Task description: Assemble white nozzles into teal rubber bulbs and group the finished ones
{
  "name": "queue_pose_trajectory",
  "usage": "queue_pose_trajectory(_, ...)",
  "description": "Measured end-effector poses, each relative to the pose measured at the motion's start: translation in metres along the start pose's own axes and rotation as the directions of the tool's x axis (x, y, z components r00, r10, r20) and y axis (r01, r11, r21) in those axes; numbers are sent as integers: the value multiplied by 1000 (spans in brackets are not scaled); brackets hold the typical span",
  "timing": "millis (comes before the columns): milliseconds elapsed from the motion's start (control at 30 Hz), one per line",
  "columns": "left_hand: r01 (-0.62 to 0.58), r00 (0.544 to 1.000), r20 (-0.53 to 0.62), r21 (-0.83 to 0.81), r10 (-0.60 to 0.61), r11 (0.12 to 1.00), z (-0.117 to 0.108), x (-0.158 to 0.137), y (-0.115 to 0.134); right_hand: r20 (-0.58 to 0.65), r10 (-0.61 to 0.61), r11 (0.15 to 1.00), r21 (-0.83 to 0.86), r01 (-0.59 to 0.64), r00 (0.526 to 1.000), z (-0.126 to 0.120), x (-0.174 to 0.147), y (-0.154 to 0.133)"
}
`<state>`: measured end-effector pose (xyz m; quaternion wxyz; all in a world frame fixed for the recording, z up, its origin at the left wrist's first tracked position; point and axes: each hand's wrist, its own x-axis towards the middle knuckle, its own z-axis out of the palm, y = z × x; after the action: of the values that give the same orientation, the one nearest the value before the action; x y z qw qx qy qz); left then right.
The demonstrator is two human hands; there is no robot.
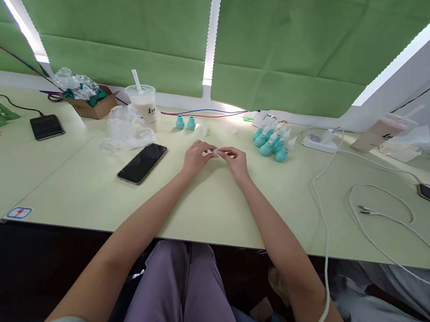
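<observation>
My left hand (pixel 197 157) and my right hand (pixel 236 162) meet over the middle of the table. Their fingertips pinch a small whitish translucent piece (pixel 215 152), mostly covered by the fingers. Just behind my left hand stands a small clear-white tip (pixel 204 130). Two teal bulbs without tips, a left one (pixel 180 122) and a right one (pixel 191 123), stand further back. Beyond my right hand is a cluster of several teal bulbs (pixel 266 147) with whitish pointed tips. A tiny white piece (pixel 234 131) lies between the two groups.
A black phone (pixel 142 163), a plastic bag (pixel 126 131) and a drink cup (pixel 143 103) are at left, with a cardboard box (pixel 94 105) behind. At right, a white cable (pixel 322 207) runs from a power strip (pixel 319 142) over the table edge. A person's grey-clad leg shows at lower right.
</observation>
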<state>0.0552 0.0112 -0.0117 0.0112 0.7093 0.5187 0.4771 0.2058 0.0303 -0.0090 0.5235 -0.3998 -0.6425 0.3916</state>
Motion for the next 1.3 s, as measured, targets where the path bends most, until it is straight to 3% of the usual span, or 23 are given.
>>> queue_pose_trajectory(167, -112, 991, -66, 41, 115, 993, 4, -2, -3, 51, 40, 992, 118, -46, 998, -1, 1, 1)
queue_pose_trajectory(433, -272, 941, -184, 94, 285, 958, 8, -4, -9, 47, 52, 995, 85, -56, 998, -1, 1, 2)
queue_pose_trajectory(767, -406, 875, -240, 110, 420, 907, 12, -6, -9, 105, 229, 928, 276, -249, 968, -1, -5, -4)
queue_pose_trajectory(1067, -347, 889, -300, 51, 345, 937, 11, -4, 0, 151, 302, 828, 448, -337, 941, -3, -7, -14)
queue_pose_trajectory(1300, -323, 896, -315, 22, 313, 946, 8, -3, 8, 241, 312, 806, 445, -391, 919, -10, -5, -16)
